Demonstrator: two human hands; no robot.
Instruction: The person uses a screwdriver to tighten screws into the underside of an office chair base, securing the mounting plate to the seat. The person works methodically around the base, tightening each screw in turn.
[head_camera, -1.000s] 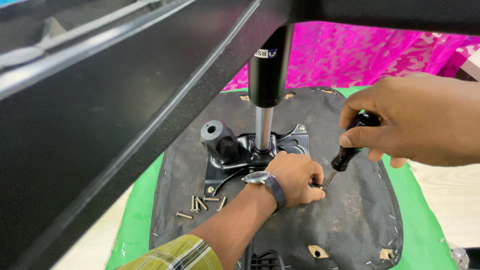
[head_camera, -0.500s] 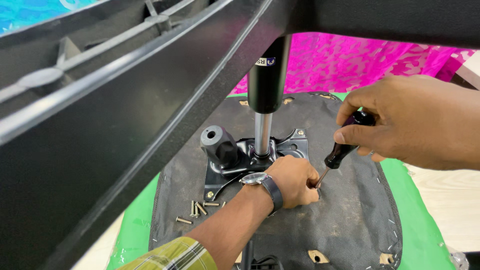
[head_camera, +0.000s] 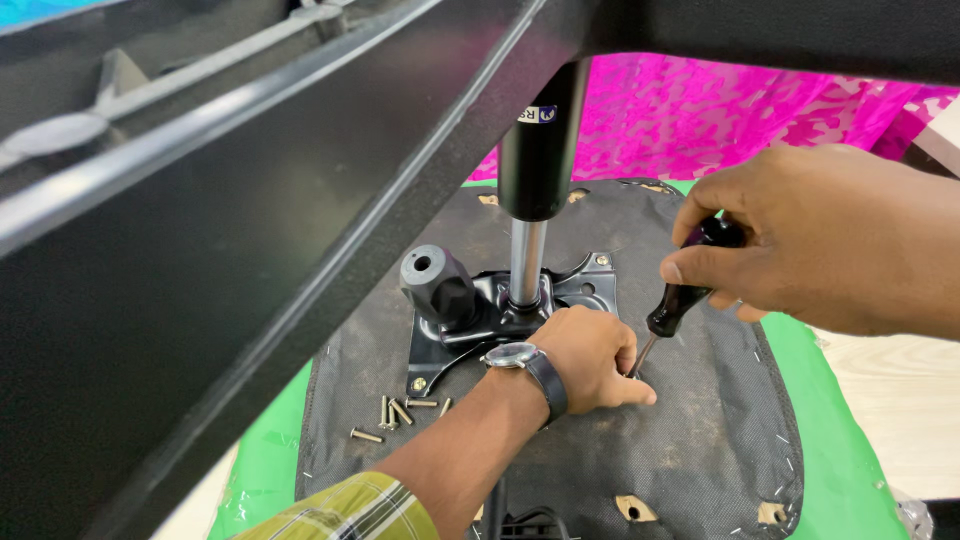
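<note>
While the right hand (head_camera: 830, 235) has moved a little nearer, its fingers closed around the screwdriver (head_camera: 685, 295) handle, the left hand (head_camera: 590, 355) fingers are now pinched at the tip, just beside the plate (head_camera: 590, 290), so the screw work continues.

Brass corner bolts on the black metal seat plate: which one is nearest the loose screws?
The front-left brass bolt, just above the loose brass screws. The other visible bolt sits at the far corner.
</note>
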